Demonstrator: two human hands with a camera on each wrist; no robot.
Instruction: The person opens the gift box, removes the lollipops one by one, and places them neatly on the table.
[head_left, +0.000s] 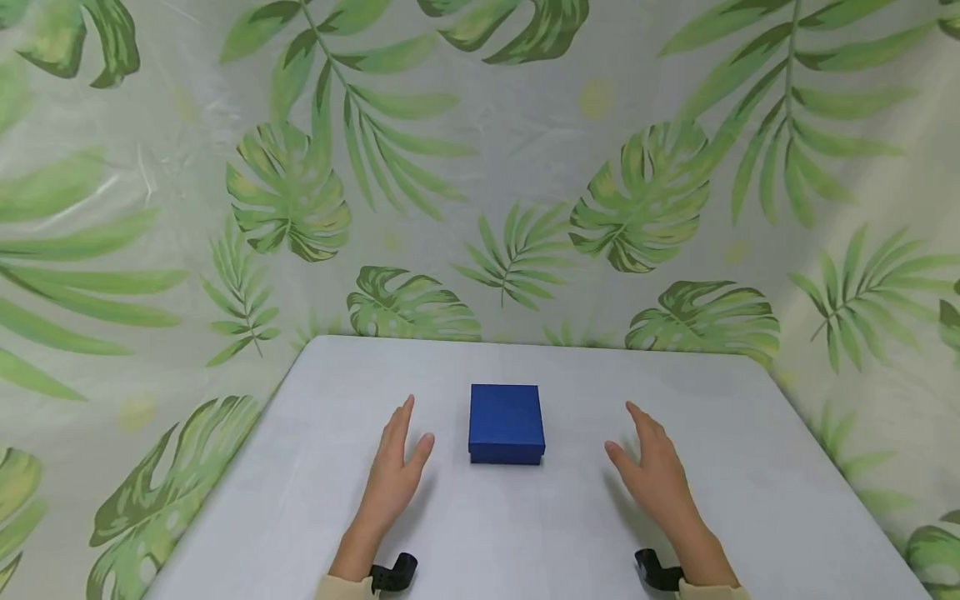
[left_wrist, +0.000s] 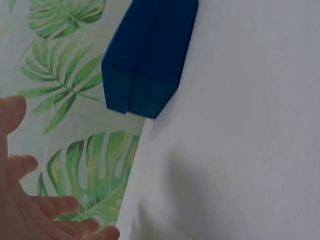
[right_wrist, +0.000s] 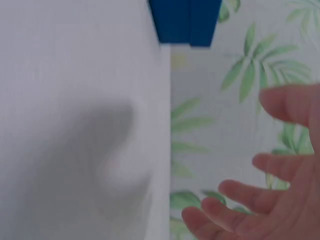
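A blue lidded box (head_left: 506, 417) lies on the white table, between the two hands in the head view. To its left, the left hand (head_left: 393, 475) is held apart from it with fingers extended and thumb spread. On the right side, the right hand (head_left: 652, 471) has much the same pose, a little farther from the box. Neither hand holds anything. In the left wrist view the box (left_wrist: 150, 55) shows its lid seam, with the left fingers (left_wrist: 55, 205) below it. The right wrist view has the box (right_wrist: 185, 22) at the top edge and the right fingers (right_wrist: 250, 197) spread at lower right.
The white table (head_left: 525, 533) has rounded far corners. Behind it and at both sides hangs a pale curtain (head_left: 525, 125) printed with green leaves. Each wrist wears a black bracket, one on the left wrist (head_left: 395, 573) and one on the right (head_left: 658, 572).
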